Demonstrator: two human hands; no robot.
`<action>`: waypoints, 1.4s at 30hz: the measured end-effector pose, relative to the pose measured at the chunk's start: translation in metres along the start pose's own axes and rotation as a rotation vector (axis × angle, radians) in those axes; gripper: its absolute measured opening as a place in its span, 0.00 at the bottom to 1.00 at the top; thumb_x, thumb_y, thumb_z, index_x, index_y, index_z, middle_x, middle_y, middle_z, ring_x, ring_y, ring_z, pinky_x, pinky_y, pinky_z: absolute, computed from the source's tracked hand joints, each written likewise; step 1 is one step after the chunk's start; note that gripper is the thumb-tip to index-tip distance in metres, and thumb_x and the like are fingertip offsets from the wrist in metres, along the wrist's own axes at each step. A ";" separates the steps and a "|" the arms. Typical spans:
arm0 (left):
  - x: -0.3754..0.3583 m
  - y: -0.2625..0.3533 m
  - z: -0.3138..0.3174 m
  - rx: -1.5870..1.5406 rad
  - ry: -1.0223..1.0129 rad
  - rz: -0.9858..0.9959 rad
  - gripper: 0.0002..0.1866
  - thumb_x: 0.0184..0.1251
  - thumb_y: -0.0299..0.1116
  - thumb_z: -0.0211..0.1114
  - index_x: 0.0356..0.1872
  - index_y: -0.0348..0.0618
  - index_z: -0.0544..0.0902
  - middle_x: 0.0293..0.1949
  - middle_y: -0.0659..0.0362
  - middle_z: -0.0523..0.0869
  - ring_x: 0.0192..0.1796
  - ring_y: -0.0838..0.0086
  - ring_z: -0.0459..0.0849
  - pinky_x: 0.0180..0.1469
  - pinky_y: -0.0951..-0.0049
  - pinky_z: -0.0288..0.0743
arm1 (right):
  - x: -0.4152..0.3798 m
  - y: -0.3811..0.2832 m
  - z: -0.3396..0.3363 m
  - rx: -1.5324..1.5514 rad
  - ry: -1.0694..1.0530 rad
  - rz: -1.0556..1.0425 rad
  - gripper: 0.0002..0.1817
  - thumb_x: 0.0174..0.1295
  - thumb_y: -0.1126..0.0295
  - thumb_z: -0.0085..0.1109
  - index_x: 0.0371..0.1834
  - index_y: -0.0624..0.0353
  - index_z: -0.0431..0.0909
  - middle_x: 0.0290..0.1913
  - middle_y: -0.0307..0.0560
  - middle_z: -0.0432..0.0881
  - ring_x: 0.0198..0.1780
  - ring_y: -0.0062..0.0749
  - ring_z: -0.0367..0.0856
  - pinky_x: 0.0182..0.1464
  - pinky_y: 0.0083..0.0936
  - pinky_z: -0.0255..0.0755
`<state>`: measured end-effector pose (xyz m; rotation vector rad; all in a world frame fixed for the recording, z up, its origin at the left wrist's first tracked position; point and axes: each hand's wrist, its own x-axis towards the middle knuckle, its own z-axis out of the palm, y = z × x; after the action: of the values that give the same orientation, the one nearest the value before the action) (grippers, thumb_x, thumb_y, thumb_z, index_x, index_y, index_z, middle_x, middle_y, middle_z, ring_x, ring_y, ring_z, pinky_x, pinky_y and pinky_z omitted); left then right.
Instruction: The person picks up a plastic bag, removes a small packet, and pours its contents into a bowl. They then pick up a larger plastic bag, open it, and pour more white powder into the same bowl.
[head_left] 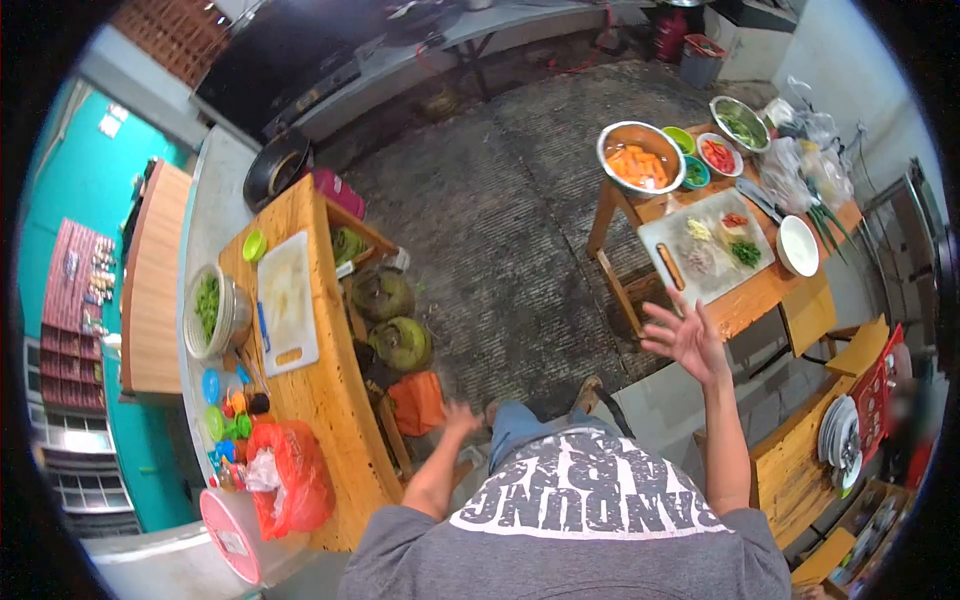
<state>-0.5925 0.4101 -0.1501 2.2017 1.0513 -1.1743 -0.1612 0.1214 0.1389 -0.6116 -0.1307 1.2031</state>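
Observation:
My right hand (690, 342) is raised with its fingers spread, holding nothing, just in front of the white cutting board (715, 285) on the right table. Small heaps of chopped food lie on that board, among them chopped green herbs (744, 253), red pieces (735, 219) and pale yellow bits (698, 230). A white bowl (798, 247) stands at the board's right side, and a knife (757, 197) lies behind it. Low at my left side, my left hand (460, 420) is smeared by motion near an orange bag (416, 402); its fingers cannot be made out.
A metal bowl of orange chunks (640, 165), a bowl of red pieces (718, 154) and greens in a metal bowl (740, 125) share the right table. The left table carries another cutting board (288, 300), a leafy-green container (208, 310) and a red bag (300, 480). Gas cylinders (402, 345) stand below.

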 end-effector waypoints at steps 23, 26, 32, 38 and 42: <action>0.081 0.355 -0.166 -0.367 0.085 0.519 0.33 0.62 0.38 0.60 0.68 0.43 0.61 0.51 0.46 0.82 0.54 0.56 0.81 0.57 0.61 0.71 | -0.169 0.193 -0.275 -0.709 1.476 0.124 0.17 0.66 0.62 0.55 0.51 0.62 0.77 0.36 0.43 0.83 0.37 0.25 0.80 0.41 0.23 0.75; 0.079 0.361 -0.162 -0.426 0.067 0.528 0.33 0.63 0.37 0.60 0.68 0.43 0.60 0.51 0.46 0.82 0.53 0.55 0.81 0.57 0.61 0.71 | -0.168 0.180 -0.251 -0.818 1.543 0.105 0.14 0.65 0.65 0.55 0.48 0.63 0.80 0.32 0.41 0.82 0.35 0.23 0.79 0.41 0.21 0.72; 0.069 0.376 -0.162 -0.666 0.226 0.259 0.32 0.64 0.38 0.60 0.68 0.44 0.61 0.52 0.45 0.82 0.55 0.54 0.80 0.58 0.61 0.70 | -0.172 0.023 -0.327 -1.021 1.605 0.024 0.14 0.66 0.64 0.55 0.48 0.62 0.79 0.33 0.40 0.82 0.35 0.21 0.77 0.41 0.23 0.72; 0.037 0.396 -0.143 -1.164 0.691 -0.136 0.30 0.66 0.30 0.58 0.68 0.41 0.59 0.45 0.55 0.80 0.46 0.67 0.78 0.54 0.65 0.70 | -0.194 -0.219 -0.464 -1.038 1.622 -0.414 0.16 0.65 0.63 0.57 0.51 0.61 0.78 0.50 0.51 0.82 0.50 0.38 0.81 0.54 0.33 0.71; -0.023 0.461 -0.133 -1.327 0.936 -0.410 0.33 0.68 0.30 0.57 0.71 0.44 0.54 0.57 0.51 0.71 0.53 0.66 0.74 0.55 0.64 0.69 | -0.182 -0.377 -0.477 -1.106 1.388 -0.574 0.16 0.70 0.65 0.51 0.55 0.63 0.74 0.50 0.48 0.80 0.50 0.30 0.80 0.47 0.26 0.77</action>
<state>-0.1706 0.2031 -0.0484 1.3082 1.8846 0.5881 0.2796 -0.3037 -0.0271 -2.0703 0.2285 -0.1420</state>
